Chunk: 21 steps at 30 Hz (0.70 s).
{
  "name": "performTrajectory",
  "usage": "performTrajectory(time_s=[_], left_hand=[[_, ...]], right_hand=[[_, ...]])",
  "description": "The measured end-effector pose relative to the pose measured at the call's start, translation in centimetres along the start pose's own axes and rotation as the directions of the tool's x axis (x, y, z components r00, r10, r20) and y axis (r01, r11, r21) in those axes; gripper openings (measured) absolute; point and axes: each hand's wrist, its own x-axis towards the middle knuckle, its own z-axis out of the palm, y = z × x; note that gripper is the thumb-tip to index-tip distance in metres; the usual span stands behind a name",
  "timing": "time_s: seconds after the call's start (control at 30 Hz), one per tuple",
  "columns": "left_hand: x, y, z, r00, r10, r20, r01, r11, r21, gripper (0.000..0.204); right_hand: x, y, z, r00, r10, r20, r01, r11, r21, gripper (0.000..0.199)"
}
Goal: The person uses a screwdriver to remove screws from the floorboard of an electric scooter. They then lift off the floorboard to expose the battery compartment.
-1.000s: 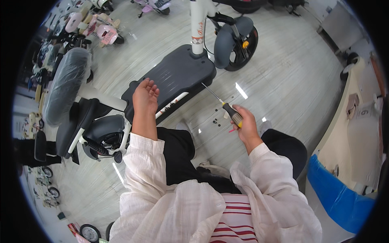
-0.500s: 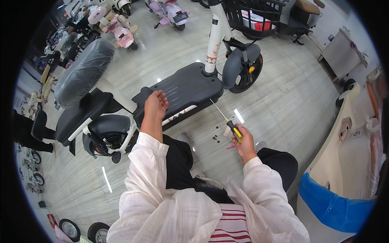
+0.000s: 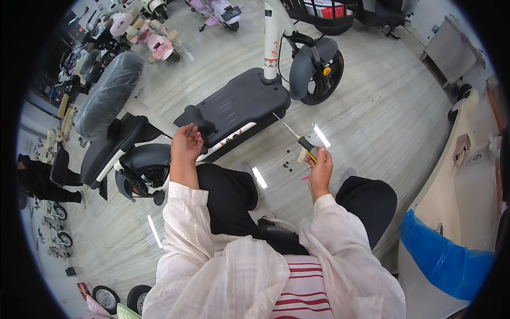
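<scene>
At the edge of the footboard [image 3: 234, 103], the screwdriver [image 3: 305, 144] is gripped by the right hand [image 3: 321, 171]; if slanted, its tip may slip. The left hand [image 3: 186, 143] is held apart, loosely uncurled.

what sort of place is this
Probably a scooter shop or showroom, perhaps with a workshop side: a pink scooter and a purple scooter are parked in the background, a nearby seat is wrapped in clear plastic, and the right hand holds a screwdriver.
</scene>
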Motion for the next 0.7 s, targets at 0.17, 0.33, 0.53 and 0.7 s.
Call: performTrajectory(time_s=[0.17,0.33,0.53,0.7], left_hand=[[-0.4,-0.2,0.0,1.0,-0.022,-0.004,0.022,0.999,0.028,0.021],[0.1,-0.5,0.5,0.999,-0.048,0.011,0.047,0.997,0.062,0.021],[0.8,-0.4,-0.3,0.998,-0.066,-0.002,0.066,0.993,0.102,0.023],[0.7,-0.6,0.4,0.997,-0.068,0.022,0.065,0.991,0.12,0.022]], right_hand=[[-1.3,-1.0,0.6,0.993,0.116,0.027,-0.109,0.976,-0.19,0.034],[-0.9,0.2,0.9,0.854,-0.516,0.068,0.474,0.717,-0.511,0.029],[-1.4,-2.0,0.4,0.972,0.23,0.047,-0.216,0.956,-0.198,0.029],[-0.6,0.5,0.1,0.94,-0.341,0.028,0.305,0.799,-0.518,0.03]])
